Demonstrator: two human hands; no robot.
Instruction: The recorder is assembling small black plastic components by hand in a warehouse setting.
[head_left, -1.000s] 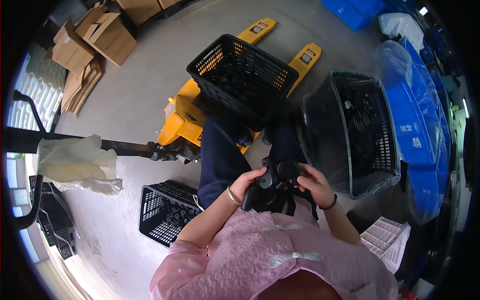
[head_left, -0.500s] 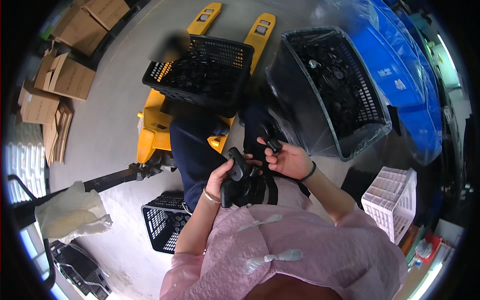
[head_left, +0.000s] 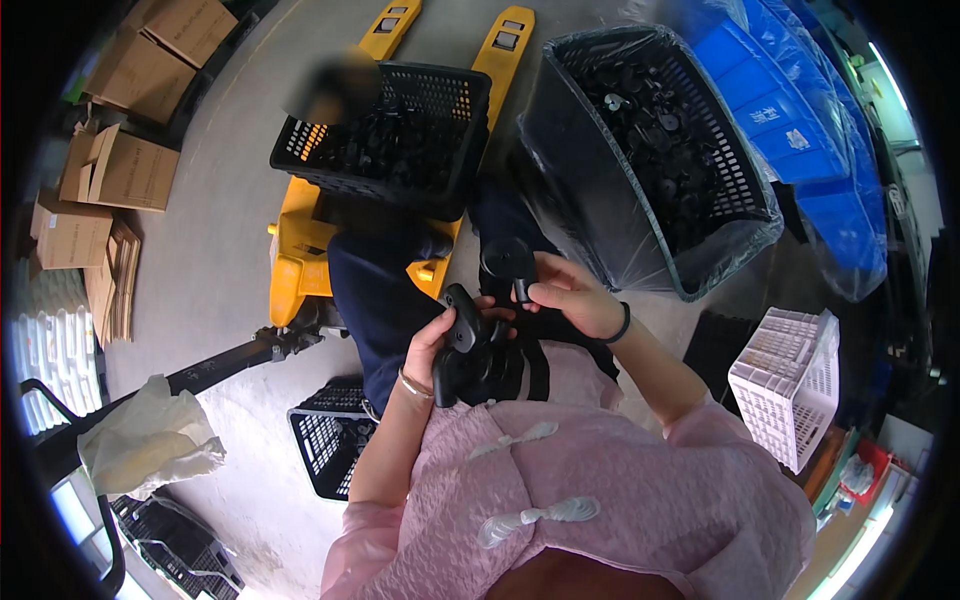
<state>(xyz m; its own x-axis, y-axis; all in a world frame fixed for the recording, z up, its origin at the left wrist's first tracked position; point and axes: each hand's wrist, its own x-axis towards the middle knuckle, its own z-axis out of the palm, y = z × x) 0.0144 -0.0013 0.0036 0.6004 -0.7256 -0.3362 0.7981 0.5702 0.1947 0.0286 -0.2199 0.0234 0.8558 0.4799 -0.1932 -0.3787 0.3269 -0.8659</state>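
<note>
My left hand (head_left: 425, 345) is closed round a black plastic part (head_left: 463, 318) with a rounded, elongated head, held over my lap. More black parts (head_left: 480, 375) rest in my lap just under it, against the pink top. To the right and slightly farther out, my right hand (head_left: 575, 295) grips another black part (head_left: 508, 262), which has a round disc-like head and a short stem pinched between thumb and fingers. The two held parts are apart. Some of the left fingers are hidden behind the part.
A black crate (head_left: 375, 185) of black parts sits on a yellow pallet jack (head_left: 300, 255) ahead. Right of it stands a plastic-lined crate (head_left: 655, 240) of similar parts. A smaller black crate (head_left: 325, 455) is at left, a white crate (head_left: 775, 375) at right, cardboard boxes (head_left: 140, 175) far left.
My right hand has turned its black part so the round head now shows, and has shifted slightly left. The left hand keeps its grip. The whole view has shifted a little.
</note>
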